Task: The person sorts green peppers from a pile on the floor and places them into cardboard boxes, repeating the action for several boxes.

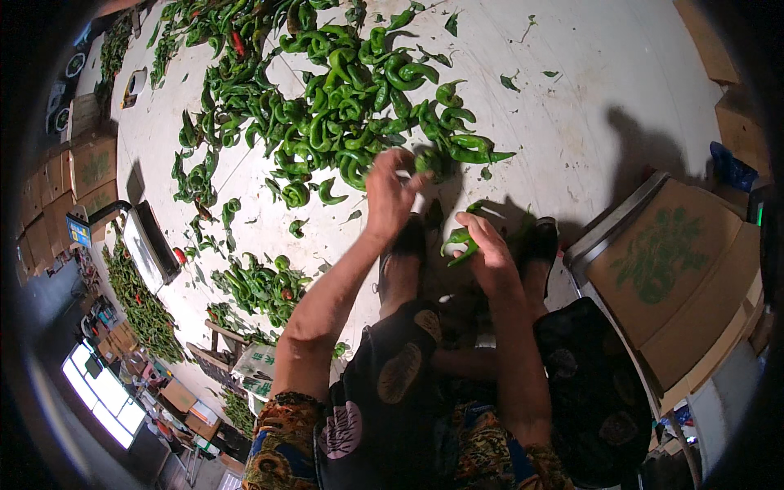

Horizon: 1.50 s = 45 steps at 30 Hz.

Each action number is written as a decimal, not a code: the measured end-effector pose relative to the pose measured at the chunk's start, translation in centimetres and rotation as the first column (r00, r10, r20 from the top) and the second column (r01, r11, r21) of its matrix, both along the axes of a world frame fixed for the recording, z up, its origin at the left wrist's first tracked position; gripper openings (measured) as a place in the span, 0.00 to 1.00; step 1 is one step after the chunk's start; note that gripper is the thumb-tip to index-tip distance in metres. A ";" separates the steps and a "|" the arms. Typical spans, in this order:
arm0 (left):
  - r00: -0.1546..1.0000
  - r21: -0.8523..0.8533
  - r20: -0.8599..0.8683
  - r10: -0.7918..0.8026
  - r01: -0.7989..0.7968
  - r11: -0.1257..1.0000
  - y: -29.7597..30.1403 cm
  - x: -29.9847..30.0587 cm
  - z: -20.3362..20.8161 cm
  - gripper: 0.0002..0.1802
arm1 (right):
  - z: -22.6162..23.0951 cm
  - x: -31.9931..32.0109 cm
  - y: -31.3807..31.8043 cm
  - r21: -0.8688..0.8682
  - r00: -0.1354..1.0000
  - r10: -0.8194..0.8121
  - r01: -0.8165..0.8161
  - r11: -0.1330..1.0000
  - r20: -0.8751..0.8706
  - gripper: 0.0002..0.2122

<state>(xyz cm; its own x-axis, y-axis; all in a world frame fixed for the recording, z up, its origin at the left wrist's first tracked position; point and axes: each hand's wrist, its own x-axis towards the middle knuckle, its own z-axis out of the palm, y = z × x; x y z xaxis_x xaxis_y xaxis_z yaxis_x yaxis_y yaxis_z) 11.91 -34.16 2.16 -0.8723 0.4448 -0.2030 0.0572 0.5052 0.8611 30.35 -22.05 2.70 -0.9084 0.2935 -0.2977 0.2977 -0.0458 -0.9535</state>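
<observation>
Right hand [487, 247]: fingers closed round green peppers [460, 238], just inside the near edge of the floor [600, 61], between the shoes [541, 245]; exact count hidden by the fingers.
Left hand [390, 194]: at the near fringe of the big pepper heap [351, 69], thumb and fingers part-spread; blurred, can't tell if it grips anything.
Heap: spreads from mid-floor toward the floor's far-left edge; pods curled and tangled, so I'd pick from the loose fringe, not the middle.
Grip: likely best light, round the pod's middle; skin probably bruises if squeezed, tips may snap.
Load: keep the right hand's bunch small; too many and pods would probably slip out.
Red pepper [238, 42]: lies among the green, toward the far-left edge; check colour pod by pod.
Loose leaves [510, 82]: right of the heap; keep them out of the handful.
Feet: shoes close under both hands; mind dropped pods.
</observation>
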 end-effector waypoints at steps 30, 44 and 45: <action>0.895 -0.136 -0.022 -0.446 0.439 0.888 4.0 -3.6 1.0 0.16 | 0.7 -1.3 0.6 -0.714 0.868 -0.121 0.468 0.521 0.481 0.13; 0.791 -0.447 -0.497 -0.356 0.118 0.886 5.9 -12.4 0.1 0.31 | 1.5 -1.2 1.6 -0.819 0.897 -0.128 0.439 0.369 0.423 0.17; 0.827 -0.340 -0.451 -0.334 0.187 0.922 5.5 -11.3 1.5 0.31 | 1.7 -1.2 1.8 -0.816 0.902 -0.126 0.428 0.388 0.414 0.18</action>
<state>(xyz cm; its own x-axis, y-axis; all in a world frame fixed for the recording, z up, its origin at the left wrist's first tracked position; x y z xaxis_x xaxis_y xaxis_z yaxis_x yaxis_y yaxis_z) 0.57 -28.62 3.63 -0.7461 0.6616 0.0750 0.5978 0.6160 0.5129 29.18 -20.24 4.40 -0.6761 -0.0436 -0.7355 0.3040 -0.9258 -0.2245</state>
